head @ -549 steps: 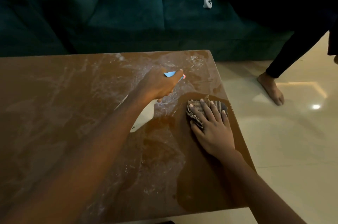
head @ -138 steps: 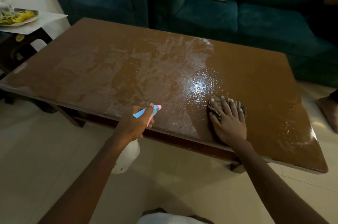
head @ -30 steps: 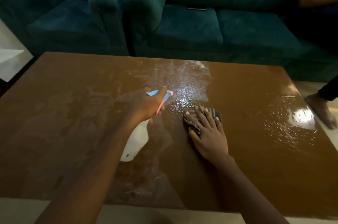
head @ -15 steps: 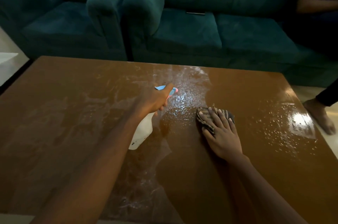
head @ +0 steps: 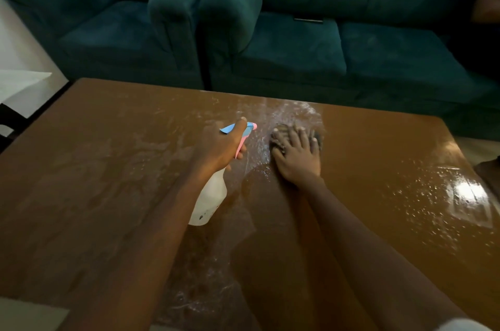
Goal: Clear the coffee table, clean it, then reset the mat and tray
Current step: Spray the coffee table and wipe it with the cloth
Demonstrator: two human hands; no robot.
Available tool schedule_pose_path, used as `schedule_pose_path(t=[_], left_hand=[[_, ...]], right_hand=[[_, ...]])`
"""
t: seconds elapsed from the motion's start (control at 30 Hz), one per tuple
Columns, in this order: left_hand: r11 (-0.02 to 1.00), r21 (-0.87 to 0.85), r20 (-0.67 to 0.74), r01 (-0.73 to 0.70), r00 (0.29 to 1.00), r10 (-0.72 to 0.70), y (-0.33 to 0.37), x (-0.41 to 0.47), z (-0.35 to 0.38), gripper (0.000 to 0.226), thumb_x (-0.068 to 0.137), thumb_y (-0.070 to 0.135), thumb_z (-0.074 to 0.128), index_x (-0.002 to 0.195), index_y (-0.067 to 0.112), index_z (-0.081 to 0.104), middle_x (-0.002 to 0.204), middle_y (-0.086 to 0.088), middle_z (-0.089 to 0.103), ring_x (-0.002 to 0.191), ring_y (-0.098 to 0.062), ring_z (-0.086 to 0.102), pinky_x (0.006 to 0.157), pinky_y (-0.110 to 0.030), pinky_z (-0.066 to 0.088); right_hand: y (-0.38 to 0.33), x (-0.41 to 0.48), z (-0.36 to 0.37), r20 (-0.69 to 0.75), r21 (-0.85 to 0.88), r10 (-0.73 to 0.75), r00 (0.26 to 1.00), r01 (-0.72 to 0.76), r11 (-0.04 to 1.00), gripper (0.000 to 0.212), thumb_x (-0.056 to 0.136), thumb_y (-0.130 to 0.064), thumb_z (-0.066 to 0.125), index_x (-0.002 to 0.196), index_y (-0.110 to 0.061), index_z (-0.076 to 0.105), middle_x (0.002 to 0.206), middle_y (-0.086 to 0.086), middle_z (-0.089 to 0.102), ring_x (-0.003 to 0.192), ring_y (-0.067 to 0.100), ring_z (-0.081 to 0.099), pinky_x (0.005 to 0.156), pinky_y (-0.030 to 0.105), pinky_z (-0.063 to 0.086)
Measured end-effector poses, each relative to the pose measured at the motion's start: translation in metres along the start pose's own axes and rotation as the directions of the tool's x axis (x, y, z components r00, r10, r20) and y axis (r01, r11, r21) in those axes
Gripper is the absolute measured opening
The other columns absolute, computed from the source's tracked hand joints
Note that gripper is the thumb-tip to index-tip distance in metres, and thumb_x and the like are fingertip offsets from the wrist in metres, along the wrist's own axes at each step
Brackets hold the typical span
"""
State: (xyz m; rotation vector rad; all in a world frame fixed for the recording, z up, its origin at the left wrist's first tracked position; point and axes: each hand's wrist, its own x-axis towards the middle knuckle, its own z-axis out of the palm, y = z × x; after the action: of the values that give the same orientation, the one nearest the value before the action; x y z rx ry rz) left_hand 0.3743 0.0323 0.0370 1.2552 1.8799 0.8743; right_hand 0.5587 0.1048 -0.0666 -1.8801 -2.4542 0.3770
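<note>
The brown coffee table (head: 102, 157) fills the lower view, bare of objects and wet with spray droplets and pale smears. My left hand (head: 216, 149) grips a white spray bottle (head: 209, 200) with a blue and pink trigger head, its nozzle pointing at the far middle of the top. Just to the right, my right hand (head: 296, 154) presses flat with spread fingers on a dark striped cloth (head: 278, 138), which it mostly hides. Neither mat nor tray is in view.
A teal armchair (head: 113, 25) and a teal sofa (head: 338, 52) stand close behind the table's far edge. A white side surface (head: 19, 81) shows at the left. Another person's foot (head: 487, 176) is at the right by the table's corner.
My right hand has pushed the cloth away from me toward the far edge, into the sprayed patch. The left hand with the bottle has moved farther out over the table.
</note>
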Motion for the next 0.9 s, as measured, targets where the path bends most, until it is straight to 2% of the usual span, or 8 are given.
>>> schedule_pose_path(t=[0.13,0.2,0.33,0.47,0.67,0.9], left_hand=[[1.0,0.024,0.008,0.008,1.0,-0.008,-0.003,0.002,0.0,0.055,0.098,0.056,0.035,0.086,0.013,0.067,0.081,-0.005,0.069,0.067,-0.015,0.064,0.053,-0.024,0.048],[0.998,0.054,0.034,0.025,0.999,-0.027,-0.001,0.005,0.002,0.057,0.098,0.057,0.035,0.091,0.01,0.067,0.081,-0.005,0.069,0.066,-0.014,0.063,0.052,-0.023,0.048],[0.991,0.131,0.072,0.019,0.997,-0.029,0.014,0.019,0.013,0.052,0.098,0.055,0.035,0.093,0.012,0.063,0.074,-0.001,0.065,0.058,-0.01,0.059,0.051,-0.018,0.045],[0.983,0.179,0.127,-0.04,0.992,0.017,0.034,0.039,0.028,0.052,0.098,0.053,0.036,0.085,0.012,0.063,0.069,0.001,0.063,0.056,-0.009,0.057,0.052,-0.02,0.044],[0.975,0.207,0.12,-0.083,0.991,0.059,0.045,0.068,0.045,0.055,0.097,0.056,0.036,0.096,0.008,0.065,0.075,-0.003,0.069,0.059,-0.014,0.064,0.047,-0.019,0.046],[0.972,0.227,0.073,-0.068,0.996,0.052,0.053,0.076,0.049,0.052,0.097,0.056,0.038,0.088,0.01,0.061,0.071,-0.003,0.063,0.053,-0.011,0.056,0.044,-0.018,0.043]], right_hand=[[-0.015,-0.023,0.008,0.021,-0.061,-0.258,0.966,0.258,0.964,0.056,0.099,-0.061,0.014,0.153,-0.051,0.0,0.165,-0.01,-0.008,0.151,0.017,-0.015,0.122,0.045,-0.01],[0.0,-0.043,0.011,0.017,-0.062,-0.296,0.955,0.296,0.953,0.058,0.094,-0.064,0.007,0.15,-0.055,-0.002,0.164,-0.015,-0.008,0.151,0.013,-0.016,0.122,0.041,-0.009],[0.037,-0.064,0.007,-0.05,-0.017,-0.118,0.992,0.118,0.993,0.065,0.086,-0.065,0.001,0.151,-0.056,0.004,0.164,-0.019,-0.007,0.15,0.007,-0.016,0.122,0.038,-0.006],[0.06,-0.058,0.001,-0.067,-0.003,0.011,0.998,-0.011,1.0,0.068,0.084,-0.066,-0.001,0.151,-0.056,0.006,0.164,-0.018,-0.007,0.151,0.008,-0.013,0.121,0.037,-0.006],[0.068,-0.048,-0.002,-0.057,0.014,0.035,0.998,-0.034,0.999,0.068,0.083,-0.066,-0.003,0.15,-0.058,0.003,0.164,-0.017,-0.007,0.151,0.01,-0.014,0.122,0.039,-0.006],[0.075,-0.044,-0.002,-0.06,0.031,0.042,0.997,-0.041,0.999,0.068,0.083,-0.066,-0.004,0.15,-0.059,0.002,0.164,-0.018,-0.007,0.15,0.008,-0.015,0.122,0.04,-0.007]])
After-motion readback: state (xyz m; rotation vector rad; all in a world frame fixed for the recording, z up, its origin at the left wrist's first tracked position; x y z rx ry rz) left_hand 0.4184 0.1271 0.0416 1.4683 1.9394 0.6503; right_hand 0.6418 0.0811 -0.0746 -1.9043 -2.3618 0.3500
